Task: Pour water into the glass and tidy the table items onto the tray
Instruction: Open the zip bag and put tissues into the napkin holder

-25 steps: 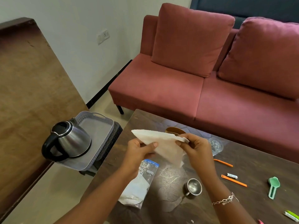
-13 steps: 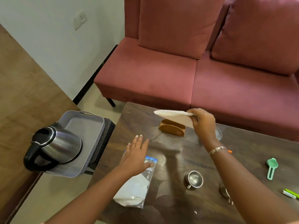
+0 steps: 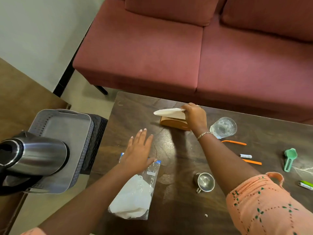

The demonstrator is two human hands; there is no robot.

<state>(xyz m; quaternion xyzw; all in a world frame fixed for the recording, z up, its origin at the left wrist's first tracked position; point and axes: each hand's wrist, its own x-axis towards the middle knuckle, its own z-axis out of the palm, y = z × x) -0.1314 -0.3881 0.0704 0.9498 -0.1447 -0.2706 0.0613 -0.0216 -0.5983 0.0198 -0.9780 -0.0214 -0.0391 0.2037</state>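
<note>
Nearest you, at 6 o'clock on the dark wooden tabletop [image 3: 135, 112], a clear plastic zip bag [image 3: 133, 200] of white contents lies flat. Your left hand [image 3: 138, 150] lies palm-down over its blue-striped mouth, fingers straight and released, gripping nothing.

At 5 o'clock a small steel cup [image 3: 205, 182] stands upright. Toward 3 o'clock lie two orange sticks [image 3: 234, 142], a small white tube [image 3: 246, 156] between them, and farther out a green plastic scoop [image 3: 289, 158].

The clear glass tumbler [image 3: 223, 127] stands at 2 o'clock, just beside your right wrist; whether it holds water cannot be told.

At 12 o'clock your right hand [image 3: 194, 116] has its fingers clenched on a folded white paper napkin [image 3: 171, 112], holding it right over a light wooden napkin holder [image 3: 174, 124]. Whether paper and holder touch cannot be told.

Off the tabletop at 9 o'clock, a grey plastic tray [image 3: 67, 133] sits on a black woven stool [image 3: 96, 141] just beside the table's edge. A steel electric kettle [image 3: 33, 156] with a black handle stands on the tray's near end.

Beyond the far edge runs a red fabric sofa [image 3: 169, 56].
</note>
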